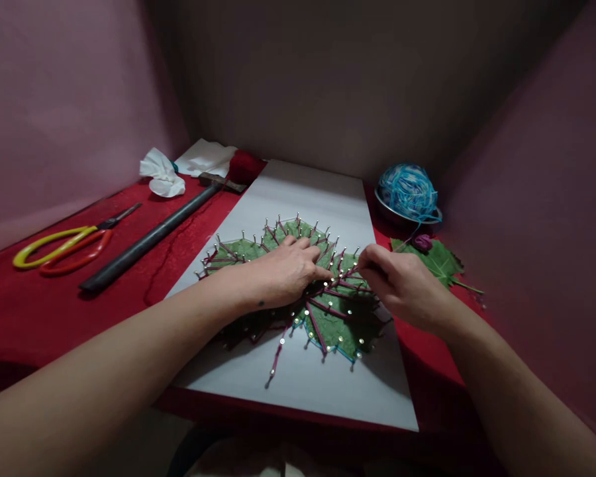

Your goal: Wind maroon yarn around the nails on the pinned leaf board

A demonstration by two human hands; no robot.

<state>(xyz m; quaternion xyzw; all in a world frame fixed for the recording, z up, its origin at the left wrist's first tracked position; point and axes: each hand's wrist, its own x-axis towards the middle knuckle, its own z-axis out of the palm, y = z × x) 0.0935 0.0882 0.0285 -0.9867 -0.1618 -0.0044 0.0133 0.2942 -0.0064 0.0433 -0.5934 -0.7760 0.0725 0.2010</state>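
A green leaf (345, 331) lies on a white board (322, 182), ringed by several small nails, with purple yarn strung along its veins. Blue yarn (345, 356) runs between nails on its lower right edge. My left hand (291, 271) rests on the leaf's middle, fingers spread, its thumb close to the central nails. At the leaf's right edge, my right hand (397, 281) is closed in a pinch near the nails. A blue strand trails from the yarn ball (408, 191) towards this hand; the fingertips are partly hidden.
Left on the red cloth (129, 225) lie yellow-and-orange scissors (74, 245), a hammer (151, 235), a crumpled white tissue (163, 173) and red yarn (246, 165). A metal bowl (395, 213) holds the blue ball. Another leaf (440, 260) and a purple yarn bundle (423, 243) sit beside it.
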